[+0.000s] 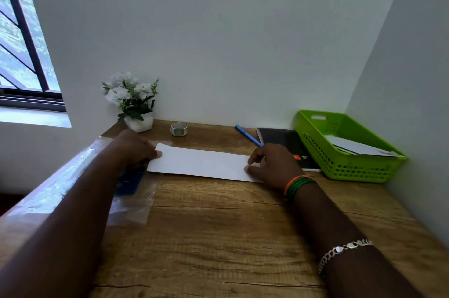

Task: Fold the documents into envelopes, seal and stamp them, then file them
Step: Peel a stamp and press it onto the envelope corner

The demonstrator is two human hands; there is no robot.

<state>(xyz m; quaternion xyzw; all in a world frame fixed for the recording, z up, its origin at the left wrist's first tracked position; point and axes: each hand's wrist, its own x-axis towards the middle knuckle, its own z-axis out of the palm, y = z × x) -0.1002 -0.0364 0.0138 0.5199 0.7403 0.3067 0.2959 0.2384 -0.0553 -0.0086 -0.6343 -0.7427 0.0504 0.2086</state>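
A long white folded document (201,162) lies flat across the wooden desk (218,237). My left hand (136,148) presses its left end with the thumb on the paper. My right hand (274,164) holds down its right end with thumb and fingers pinched at the edge. A green plastic basket (315,144) at the right holds white envelopes (357,148). A roll of tape (179,129) stands near the back wall.
A blue pen (247,135) and a black notebook (289,142) lie left of the basket. A potted white-flower plant (132,100) stands at the back left. Clear plastic wrap (128,202) over something blue lies under my left arm. Walls close off the back and right.
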